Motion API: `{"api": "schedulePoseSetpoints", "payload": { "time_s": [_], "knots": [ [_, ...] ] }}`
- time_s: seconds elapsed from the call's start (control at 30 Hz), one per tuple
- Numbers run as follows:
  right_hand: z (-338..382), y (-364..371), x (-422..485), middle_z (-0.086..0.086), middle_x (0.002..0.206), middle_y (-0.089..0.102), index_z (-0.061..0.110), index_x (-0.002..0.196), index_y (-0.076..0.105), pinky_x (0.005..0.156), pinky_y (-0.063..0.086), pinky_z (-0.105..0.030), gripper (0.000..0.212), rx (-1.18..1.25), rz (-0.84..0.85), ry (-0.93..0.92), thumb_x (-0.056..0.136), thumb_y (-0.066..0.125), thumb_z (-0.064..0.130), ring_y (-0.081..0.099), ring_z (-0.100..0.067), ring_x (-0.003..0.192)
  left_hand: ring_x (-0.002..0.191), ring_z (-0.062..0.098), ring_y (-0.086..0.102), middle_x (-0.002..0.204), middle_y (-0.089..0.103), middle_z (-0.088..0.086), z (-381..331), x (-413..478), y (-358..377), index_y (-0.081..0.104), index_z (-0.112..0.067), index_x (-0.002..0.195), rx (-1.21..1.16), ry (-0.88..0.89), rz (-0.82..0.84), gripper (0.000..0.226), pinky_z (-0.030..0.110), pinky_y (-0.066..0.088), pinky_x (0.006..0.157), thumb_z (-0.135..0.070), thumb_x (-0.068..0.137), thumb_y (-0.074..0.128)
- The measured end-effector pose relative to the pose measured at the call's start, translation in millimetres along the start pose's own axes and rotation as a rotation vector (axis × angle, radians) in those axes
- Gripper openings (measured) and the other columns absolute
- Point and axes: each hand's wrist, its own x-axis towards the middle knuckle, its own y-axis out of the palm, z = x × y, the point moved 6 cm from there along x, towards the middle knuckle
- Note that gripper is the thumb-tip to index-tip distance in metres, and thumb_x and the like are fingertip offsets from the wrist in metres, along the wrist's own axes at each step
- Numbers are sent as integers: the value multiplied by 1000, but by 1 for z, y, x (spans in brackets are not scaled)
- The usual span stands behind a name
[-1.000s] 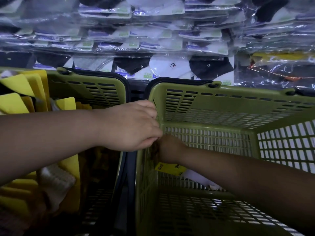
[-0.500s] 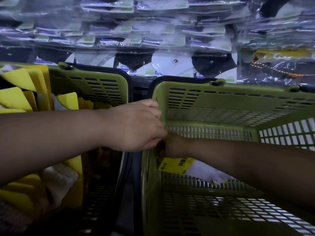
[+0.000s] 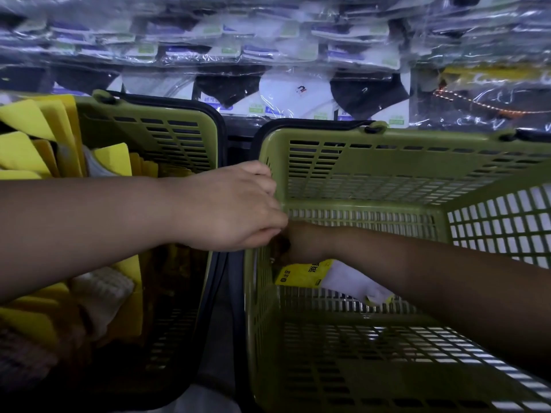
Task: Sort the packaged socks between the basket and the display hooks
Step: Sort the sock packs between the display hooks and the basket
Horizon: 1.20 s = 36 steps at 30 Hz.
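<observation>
A green slotted basket (image 3: 357, 162) stands on the right, and a white sock pack with a yellow header (image 3: 307, 274) lies low inside it against its left wall. My right hand (image 3: 301, 241) reaches into that basket, its curled fingers at the pack's header end and partly hidden behind my left hand. My left hand (image 3: 226, 210) grips the basket's left rim from above. Along the top, clear-bagged black and white sock packs on display hooks (image 3: 298, 93) hang in rows.
A second green basket (image 3: 167, 135) stands on the left, filled with several yellow-header sock packs (image 3: 26, 150). A narrow dark gap with black basket handles (image 3: 220, 281) separates the two baskets. Both baskets sit right below the hanging display.
Both hands stay at the right basket's left rim. The sock pack shows slightly more below my right hand, and the view has shifted a little.
</observation>
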Motion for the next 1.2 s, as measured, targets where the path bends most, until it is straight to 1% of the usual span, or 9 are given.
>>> {"api": "schedulePoseSetpoints", "payload": {
  "time_s": [0.17, 0.3, 0.47, 0.67, 0.77, 0.9, 1.0, 1.03, 1.2],
  "knots": [
    [-6, 0, -7, -2, 111, 67, 14, 107, 69, 76, 41, -22, 27, 60, -15, 7, 85, 68, 30, 58, -15, 99, 71, 16, 53, 70, 62, -11, 0, 0, 3, 60, -24, 75, 15, 6, 6, 28, 29, 30, 92, -31, 94, 40],
    [0, -3, 2, -6, 84, 60, 15, 81, 64, 62, 44, -18, 9, 40, 53, 59, 89, 63, 20, 51, -14, 71, 71, 16, 53, 68, 62, -10, 1, 1, 2, 60, -23, 72, 1, -12, 3, 35, 28, 31, 91, -31, 94, 33],
    [18, -7, 11, -14, 107, 58, 3, 121, 60, 61, 35, -12, 33, -68, 110, 26, 92, 58, 21, 49, -22, 92, 69, 17, 55, 67, 62, -9, 0, 1, 0, 61, -23, 70, 8, -7, -15, 35, 32, 35, 88, -31, 92, 34],
    [6, -5, 7, -19, 116, 62, 3, 112, 62, 73, 39, -26, 29, -75, -69, 30, 92, 57, 23, 53, -23, 90, 69, 17, 55, 66, 62, -9, 1, 1, 1, 59, -23, 70, 28, -2, -40, 34, 33, 35, 87, -30, 92, 35],
    [-11, 2, 3, -18, 115, 63, 4, 112, 63, 84, 48, -30, 34, 18, -203, 132, 88, 63, 28, 59, -30, 106, 70, 16, 53, 68, 61, -10, 1, 1, 3, 59, -24, 72, 37, 0, -39, 32, 33, 35, 88, -31, 93, 35],
    [-23, 12, 0, -14, 107, 69, 6, 104, 70, 85, 52, -35, 30, 211, -238, 218, 83, 69, 28, 63, -27, 101, 69, 16, 51, 67, 60, -10, 1, 1, 4, 57, -24, 72, 29, -3, -48, 32, 31, 34, 90, -31, 94, 35],
    [-22, 13, -3, -17, 97, 71, 10, 79, 70, 84, 54, -39, 1, 383, -308, 228, 80, 69, 10, 66, -27, 94, 70, 16, 51, 67, 60, -10, 0, 2, 3, 57, -24, 72, 35, -4, -46, 31, 32, 35, 90, -31, 94, 36],
    [-22, 12, -3, -19, 94, 71, 11, 71, 68, 83, 54, -43, 13, 447, -321, 243, 79, 67, 1, 67, -27, 90, 70, 17, 52, 67, 60, -10, 1, 2, 4, 57, -24, 72, 42, -7, -43, 32, 32, 35, 90, -31, 94, 35],
    [-14, 10, 2, -18, 94, 70, 2, 86, 71, 86, 53, -45, 10, 469, -200, 178, 79, 67, -2, 66, -29, 93, 71, 16, 51, 69, 60, -10, 1, 2, 4, 58, -24, 72, 54, -21, -39, 36, 31, 34, 91, -31, 96, 32]
  ]
}}
